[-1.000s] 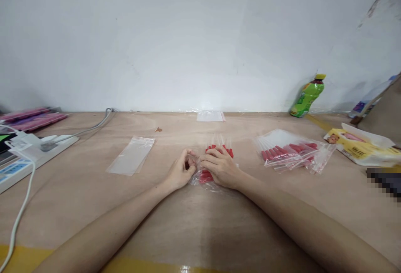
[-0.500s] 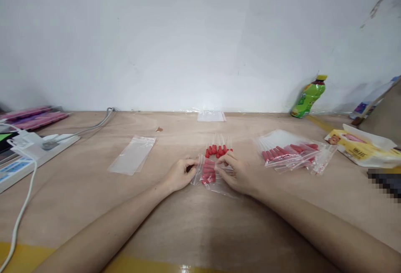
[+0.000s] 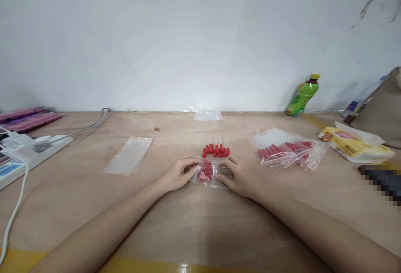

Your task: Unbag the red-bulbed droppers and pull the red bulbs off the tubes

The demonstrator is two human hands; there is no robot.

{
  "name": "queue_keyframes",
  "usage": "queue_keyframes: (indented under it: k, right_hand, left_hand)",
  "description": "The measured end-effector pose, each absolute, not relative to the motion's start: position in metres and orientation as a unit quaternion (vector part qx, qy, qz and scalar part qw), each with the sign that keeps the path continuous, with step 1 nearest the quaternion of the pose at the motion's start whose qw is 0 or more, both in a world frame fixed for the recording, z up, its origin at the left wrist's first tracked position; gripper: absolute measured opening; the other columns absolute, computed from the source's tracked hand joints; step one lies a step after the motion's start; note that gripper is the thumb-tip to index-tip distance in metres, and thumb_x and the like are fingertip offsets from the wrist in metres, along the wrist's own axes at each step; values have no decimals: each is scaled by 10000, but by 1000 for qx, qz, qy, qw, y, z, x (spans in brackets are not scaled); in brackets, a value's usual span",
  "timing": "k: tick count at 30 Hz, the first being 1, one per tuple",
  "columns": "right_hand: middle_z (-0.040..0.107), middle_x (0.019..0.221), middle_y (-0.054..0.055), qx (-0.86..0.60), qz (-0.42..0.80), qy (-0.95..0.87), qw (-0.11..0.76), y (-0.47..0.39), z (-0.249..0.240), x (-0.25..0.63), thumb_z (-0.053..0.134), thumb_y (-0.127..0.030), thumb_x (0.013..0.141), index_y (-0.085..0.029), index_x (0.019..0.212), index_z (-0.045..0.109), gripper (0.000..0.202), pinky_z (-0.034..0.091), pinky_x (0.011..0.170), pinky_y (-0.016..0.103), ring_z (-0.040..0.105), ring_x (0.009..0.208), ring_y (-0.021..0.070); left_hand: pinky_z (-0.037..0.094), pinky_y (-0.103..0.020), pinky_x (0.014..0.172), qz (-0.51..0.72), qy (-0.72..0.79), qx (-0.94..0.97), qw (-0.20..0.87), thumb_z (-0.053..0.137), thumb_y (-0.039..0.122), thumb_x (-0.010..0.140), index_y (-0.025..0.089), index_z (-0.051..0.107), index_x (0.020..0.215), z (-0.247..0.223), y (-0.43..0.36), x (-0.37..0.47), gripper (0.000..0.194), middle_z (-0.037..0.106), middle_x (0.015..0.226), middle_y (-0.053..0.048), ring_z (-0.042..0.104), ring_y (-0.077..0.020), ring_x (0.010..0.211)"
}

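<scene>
Between my hands lies a clear zip bag [image 3: 221, 182] with several red-bulbed droppers [image 3: 206, 170] inside. My left hand [image 3: 179, 175] pinches the bag's left end between thumb and fingers. At the other end, my right hand [image 3: 242, 178] grips the plastic with its thumb and fingertips curled in. Just beyond the bag, loose glass-like droppers with red bulbs [image 3: 216, 150] lie in a bunch, their clear tubes pointing towards the wall.
Filled bags [image 3: 282, 150] of red-bulbed droppers are piled at right. Flat clear bags [image 3: 129, 156] lie at left, with another bag [image 3: 208, 116] by the wall. Around the edges are a green bottle [image 3: 303, 97], a yellow tissue pack [image 3: 357, 145] and a power strip [image 3: 40, 156].
My right fingers have shifted off the red bulbs towards the bag's right end. The bag has tilted slightly and its droppers show less clearly. The whole view has swung a little to the right.
</scene>
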State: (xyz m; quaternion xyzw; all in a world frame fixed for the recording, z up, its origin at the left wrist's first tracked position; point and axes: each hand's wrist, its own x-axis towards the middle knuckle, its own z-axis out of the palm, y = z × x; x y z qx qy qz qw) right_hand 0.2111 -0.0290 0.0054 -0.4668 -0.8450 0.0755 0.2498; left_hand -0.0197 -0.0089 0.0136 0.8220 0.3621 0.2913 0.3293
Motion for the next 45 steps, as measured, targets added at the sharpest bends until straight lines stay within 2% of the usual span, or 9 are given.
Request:
queue_keyframes:
  k: [7, 12, 17, 19, 25, 32, 36, 40, 45]
  right_hand:
    - [557, 887, 34, -481, 53, -837, 257, -29, 1, 209, 526, -379, 814, -198, 949, 556, 228, 398, 665, 256, 544, 768, 151]
    - [555, 878, 32, -484, 33, -835, 259, -30, 2, 209, 545, -368, 803, -208, 933, 571, 207, 391, 638, 241, 542, 740, 142]
    - [542, 884, 26, -455, 51, -846, 273, -26, -4, 212, 534, -367, 812, -203, 931, 553, 204, 402, 654, 245, 536, 734, 130]
    - [543, 899, 26, -442, 56, -853, 272, -25, -4, 213, 530, -363, 814, -200, 931, 547, 201, 407, 660, 247, 537, 746, 130]
    - [544, 907, 27, -451, 43, -850, 267, -27, 0, 212, 525, -367, 814, -200, 930, 544, 204, 407, 665, 263, 543, 752, 139]
    - [536, 896, 34, -440, 79, -851, 276, -24, -5, 212, 506, -335, 824, -194, 919, 535, 173, 411, 666, 268, 529, 753, 142]
    - [536, 885, 31, -442, 78, -851, 273, -23, -6, 213, 512, -352, 819, -202, 935, 536, 192, 405, 664, 273, 528, 752, 145]
    - [540, 868, 25, -448, 80, -847, 276, -24, -6, 212, 504, -345, 827, -208, 909, 543, 165, 402, 665, 270, 533, 749, 141]
    - [549, 880, 27, -458, 79, -841, 278, -25, -6, 211, 497, -338, 833, -207, 919, 548, 165, 403, 653, 264, 537, 745, 139]
  left_hand:
    - [475, -235, 673, 235, 363, 842, 321, 571, 386, 791, 233, 542, 1161, 14, -10, -22, 402, 481, 1059, -65, 547, -118, 770]
    - [459, -273, 767, 218, 317, 895, 226, 644, 374, 729, 226, 533, 1144, 21, -11, -23, 455, 491, 1039, -59, 520, -167, 905]
    - [456, -262, 747, 233, 295, 913, 158, 453, 242, 854, 165, 515, 1050, 21, -16, -18, 219, 531, 992, -75, 534, -141, 822]
    - [450, -270, 771, 231, 304, 915, 132, 385, 213, 884, 162, 515, 1012, 19, -17, -18, 190, 554, 957, -70, 543, -146, 838]
    - [442, -274, 838, 224, 260, 932, 116, 510, 298, 842, 182, 457, 1153, 15, -13, -22, 335, 538, 1097, -85, 535, -170, 966]
    - [451, -276, 733, 228, 330, 912, 87, 437, 136, 813, 163, 491, 978, 13, -14, -15, 176, 557, 938, -68, 542, -164, 829]
    - [439, -255, 720, 248, 306, 912, 116, 417, 157, 847, 160, 526, 958, 14, -10, -20, 157, 567, 898, -60, 539, -151, 809]
    - [438, -250, 793, 260, 275, 906, 189, 432, 147, 847, 190, 500, 1132, 14, -7, -25, 296, 579, 1027, -59, 548, -144, 916]
    - [457, -268, 814, 288, 314, 866, 261, 444, 121, 811, 177, 533, 1107, 8, -4, -29, 314, 579, 1038, -63, 555, -148, 929]
